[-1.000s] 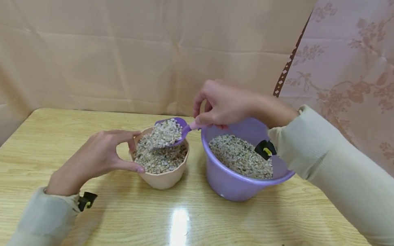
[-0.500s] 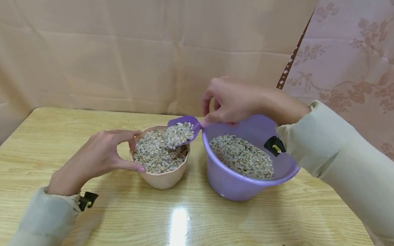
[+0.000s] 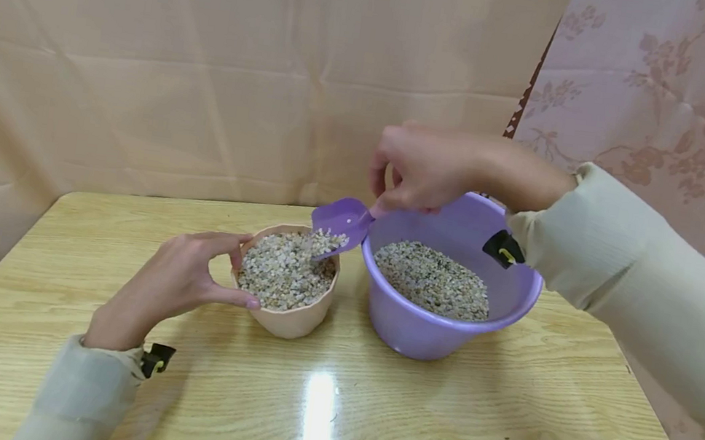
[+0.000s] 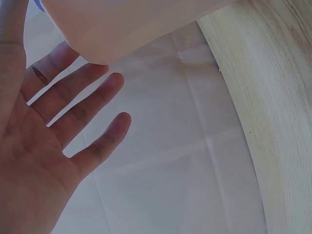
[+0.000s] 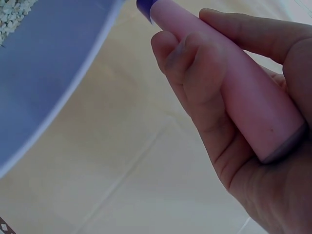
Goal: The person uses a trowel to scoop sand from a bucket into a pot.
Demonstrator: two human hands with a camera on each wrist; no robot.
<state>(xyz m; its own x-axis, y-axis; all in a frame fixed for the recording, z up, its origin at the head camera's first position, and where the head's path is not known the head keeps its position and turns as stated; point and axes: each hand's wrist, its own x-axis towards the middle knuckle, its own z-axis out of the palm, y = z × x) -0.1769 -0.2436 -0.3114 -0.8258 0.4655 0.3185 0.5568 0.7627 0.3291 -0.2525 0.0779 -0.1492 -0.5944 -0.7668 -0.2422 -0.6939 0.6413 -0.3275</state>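
A peach faceted pot (image 3: 295, 324), filled with pale gravel (image 3: 283, 270), stands on the table. My left hand (image 3: 176, 279) holds its left side, thumb at the near rim and forefinger at the far rim. In the left wrist view the other fingers (image 4: 90, 114) spread loosely beside the pot wall (image 4: 102, 29). My right hand (image 3: 427, 170) grips the pink handle (image 5: 234, 83) of a small shovel. The shovel's purple blade (image 3: 344, 220) tilts down over the pot's right rim, with a little gravel sliding off its lower edge.
A purple basin (image 3: 418, 331) with more gravel (image 3: 434, 281) stands just right of the pot, under my right forearm. The wooden table (image 3: 225, 395) ends at a beige cloth (image 3: 225, 72) behind; a flowered cloth (image 3: 681, 128) hangs at the right.
My right hand has risen and shifted right, tilting the shovel. Most of its gravel has slid into the pot, where the heap is fuller. My left hand has stayed in place.
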